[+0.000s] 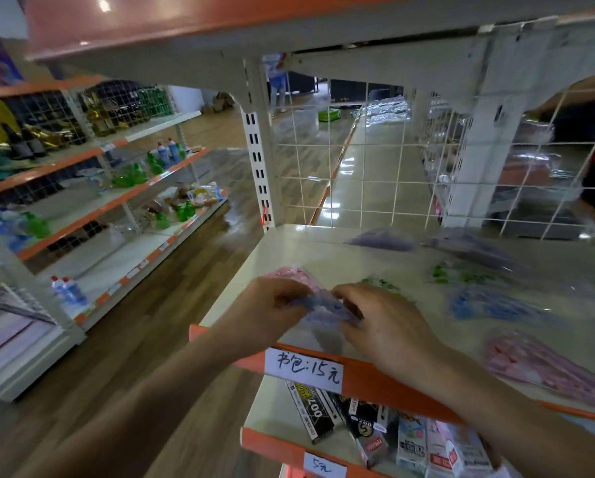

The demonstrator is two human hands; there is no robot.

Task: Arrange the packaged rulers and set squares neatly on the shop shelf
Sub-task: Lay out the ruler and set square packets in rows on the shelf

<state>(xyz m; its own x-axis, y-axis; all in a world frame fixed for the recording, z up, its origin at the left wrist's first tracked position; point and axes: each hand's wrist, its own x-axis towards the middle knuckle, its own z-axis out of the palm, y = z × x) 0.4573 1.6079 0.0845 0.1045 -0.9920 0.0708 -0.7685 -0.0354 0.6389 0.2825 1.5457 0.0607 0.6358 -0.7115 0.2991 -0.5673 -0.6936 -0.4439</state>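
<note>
Both hands pinch a blurred blue ruler set in clear plastic wrap (327, 310), the left hand (268, 305) at its 9 o'clock end and the right hand (382, 326) at 3 o'clock. It is near the front edge of the cream metal shelf (289, 257). A pink packaged set (296, 274) lies at 11 o'clock.

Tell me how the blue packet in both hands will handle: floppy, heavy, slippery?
Probably light: the blue packet is held by fingertip pinches of the left hand and right hand alone. Likely slippery: its clear wrapper looks glossy, like the packets on the shelf. Stiffness is unclear; blur hides any bend.
</note>
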